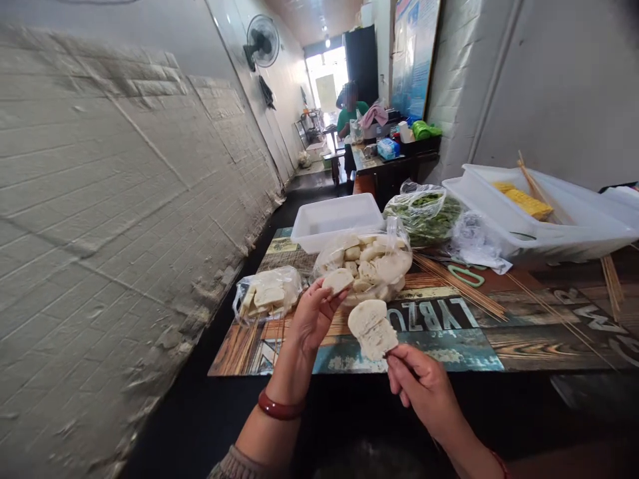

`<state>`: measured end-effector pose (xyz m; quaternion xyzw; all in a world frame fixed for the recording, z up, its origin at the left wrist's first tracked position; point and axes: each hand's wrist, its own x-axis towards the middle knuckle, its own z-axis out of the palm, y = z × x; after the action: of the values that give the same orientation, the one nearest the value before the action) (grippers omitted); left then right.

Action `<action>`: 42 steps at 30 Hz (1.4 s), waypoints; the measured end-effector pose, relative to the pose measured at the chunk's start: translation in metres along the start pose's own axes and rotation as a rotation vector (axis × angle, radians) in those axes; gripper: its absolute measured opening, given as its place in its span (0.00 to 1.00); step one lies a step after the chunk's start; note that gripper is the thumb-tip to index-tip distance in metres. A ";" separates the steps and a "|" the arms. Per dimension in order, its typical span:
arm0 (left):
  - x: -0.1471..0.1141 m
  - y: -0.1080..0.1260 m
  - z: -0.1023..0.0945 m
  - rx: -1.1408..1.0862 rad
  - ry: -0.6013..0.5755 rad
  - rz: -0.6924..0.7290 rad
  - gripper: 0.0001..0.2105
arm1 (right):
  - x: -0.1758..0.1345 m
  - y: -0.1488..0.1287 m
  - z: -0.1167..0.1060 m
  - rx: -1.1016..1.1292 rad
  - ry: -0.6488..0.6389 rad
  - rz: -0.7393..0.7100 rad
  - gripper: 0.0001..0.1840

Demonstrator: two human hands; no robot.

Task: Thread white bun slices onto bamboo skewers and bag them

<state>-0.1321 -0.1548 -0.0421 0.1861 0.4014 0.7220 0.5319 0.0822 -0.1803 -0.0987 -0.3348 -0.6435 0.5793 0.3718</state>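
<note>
My left hand (313, 316) pinches a pale, half-round slice of steamed bun (337, 282) between thumb and fingers, just in front of an open plastic bag (394, 243) full of similar bun pieces (372, 263). Two overlapping bun slices (371, 329) stand upright above my right hand (422, 379). Its fingers are closed at their lower edge on a skewer, most of which is hidden by the hand. The two sets of slices are apart. Left of my left hand lies a smaller plastic bag (269, 293) with more bun slices in it.
A white tub (337, 219) stands behind the bags. Further right are a bag of greens (424, 213), loose bamboo skewers (464, 289), green-handled scissors (466, 274) and white trays (589, 236) with corn (529, 203). A brick wall (100, 233) runs along the left. A person (349, 116) stands far back.
</note>
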 end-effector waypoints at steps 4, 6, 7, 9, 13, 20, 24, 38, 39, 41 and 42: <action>-0.022 -0.002 -0.013 -0.081 0.054 -0.056 0.16 | -0.006 0.007 0.015 0.092 -0.067 0.117 0.16; -0.030 -0.003 -0.017 -0.096 0.068 -0.077 0.14 | -0.010 0.008 0.021 0.090 -0.096 0.139 0.17; -0.033 -0.004 -0.017 -0.099 0.072 -0.078 0.13 | -0.012 0.008 0.023 0.084 -0.104 0.144 0.17; -0.038 -0.004 -0.018 -0.102 0.085 -0.061 0.11 | -0.016 0.007 0.025 0.064 -0.110 0.147 0.17; -0.044 -0.003 -0.018 -0.084 0.106 -0.025 0.09 | -0.020 0.005 0.024 0.017 -0.104 0.140 0.16; -0.046 -0.001 -0.022 -0.074 0.108 -0.008 0.11 | -0.022 0.002 0.028 -0.006 -0.106 0.163 0.17; -0.048 0.000 -0.024 -0.062 0.112 0.002 0.13 | -0.021 0.002 0.031 0.015 -0.099 0.169 0.17; -0.050 0.001 -0.026 -0.061 0.132 0.040 0.14 | -0.020 0.000 0.034 -0.006 -0.093 0.182 0.19; -0.051 0.001 -0.026 -0.059 0.135 0.043 0.15 | -0.020 0.000 0.034 -0.004 -0.095 0.186 0.19; -0.051 0.001 -0.025 -0.045 0.136 0.054 0.16 | -0.020 0.000 0.033 -0.003 -0.094 0.195 0.20; -0.052 0.001 -0.025 -0.032 0.133 0.063 0.16 | -0.020 0.001 0.033 -0.004 -0.091 0.198 0.20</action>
<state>-0.1311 -0.2121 -0.0478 0.1416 0.4184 0.7554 0.4840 0.0634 -0.2138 -0.1031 -0.3707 -0.6248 0.6264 0.2825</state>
